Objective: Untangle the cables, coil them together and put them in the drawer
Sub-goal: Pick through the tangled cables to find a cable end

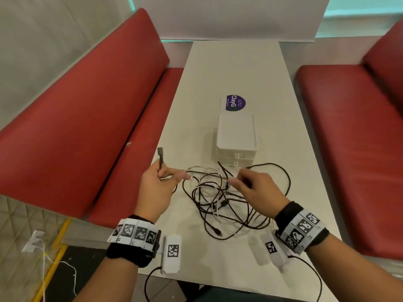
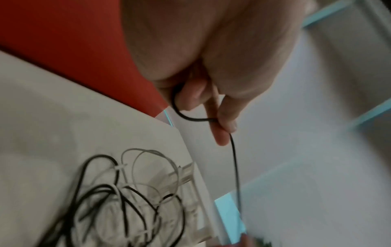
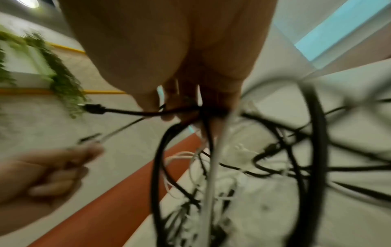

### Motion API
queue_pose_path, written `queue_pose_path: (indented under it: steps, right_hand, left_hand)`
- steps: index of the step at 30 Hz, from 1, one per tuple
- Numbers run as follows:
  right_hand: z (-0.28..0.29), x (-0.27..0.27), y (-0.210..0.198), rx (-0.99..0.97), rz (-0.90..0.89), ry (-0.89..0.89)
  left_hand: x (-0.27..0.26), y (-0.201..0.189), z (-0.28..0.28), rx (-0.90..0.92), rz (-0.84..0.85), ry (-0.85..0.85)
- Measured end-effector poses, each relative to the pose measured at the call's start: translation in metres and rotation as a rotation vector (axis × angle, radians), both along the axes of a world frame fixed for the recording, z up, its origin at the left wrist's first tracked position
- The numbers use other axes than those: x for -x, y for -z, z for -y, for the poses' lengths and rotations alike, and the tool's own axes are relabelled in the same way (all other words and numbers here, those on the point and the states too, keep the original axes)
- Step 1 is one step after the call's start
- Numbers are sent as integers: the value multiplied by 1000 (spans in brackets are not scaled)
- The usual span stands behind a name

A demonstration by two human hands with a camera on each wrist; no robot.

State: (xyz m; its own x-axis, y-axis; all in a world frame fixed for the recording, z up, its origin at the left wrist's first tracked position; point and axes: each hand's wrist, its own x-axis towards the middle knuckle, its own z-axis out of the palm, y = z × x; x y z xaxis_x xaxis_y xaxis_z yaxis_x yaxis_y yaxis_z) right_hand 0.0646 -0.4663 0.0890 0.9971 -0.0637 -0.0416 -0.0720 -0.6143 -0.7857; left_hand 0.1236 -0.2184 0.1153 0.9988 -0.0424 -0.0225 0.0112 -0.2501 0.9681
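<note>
We are at the untangling stage, with nothing coiled yet. Our left hand [image 1: 156, 188] pinches one black cable [image 2: 233, 157] between thumb and forefinger just behind its plug [image 1: 160, 151], which stands up clear of the knot. Our right hand [image 1: 255, 190] has its fingers curled into the top of the tangle [image 1: 220, 199], gripping several black strands and what looks like a white one where they cross; the wrist view is too blurred to count them.

The tangle of black and white cables lies on the white table [image 1: 220, 68] between our hands, touching the front of the small white drawer unit [image 1: 236, 138], whose drawers appear closed.

We judge these cables to be light, limp and a little springy: they will slide through fingers easily but the plugs will catch on every loop. So the best hold is where we already have it, just behind a plug, feeding that end back through the loops rather than pulling hard, since pulling would likely tighten the knot. The right hand serves best as an anchor, holding the mass loosely enough for the strand to run free. The thin white cables look more delicate and deserve gentler handling.
</note>
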Motion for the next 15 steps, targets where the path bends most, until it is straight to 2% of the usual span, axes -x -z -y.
queue_pose_path:
  steps: [2, 4, 5, 8, 9, 10, 11, 12, 15]
  right_hand:
    - [8, -1, 8, 68, -175, -53]
    - [15, -2, 10, 70, -214, -95]
    - [17, -3, 10, -18, -188, -80]
    - [19, -6, 3, -592, -13, 98]
    - [17, -6, -1, -778, 3, 126]
    - [11, -5, -7, -882, -2, 124]
    - [7, -5, -8, -868, -16, 121]
    - [3, -6, -9, -729, -25, 106]
    - [-2, -10, -7, -47, -99, -11]
  left_hand:
    - [-2, -4, -3, 68, 6, -23]
    - [-7, 1, -10, 16, 3, -6]
    - [-9, 4, -13, -63, -6, 17]
    - [-15, 16, -21, -345, -136, 165]
    - [-14, 19, -21, -433, -179, 203]
    - [-14, 22, -19, -517, -190, 223]
    - [-13, 24, -16, -589, -166, 228]
    - [-12, 24, -13, -643, -122, 222]
    - [-7, 19, -2, -655, 116, 229]
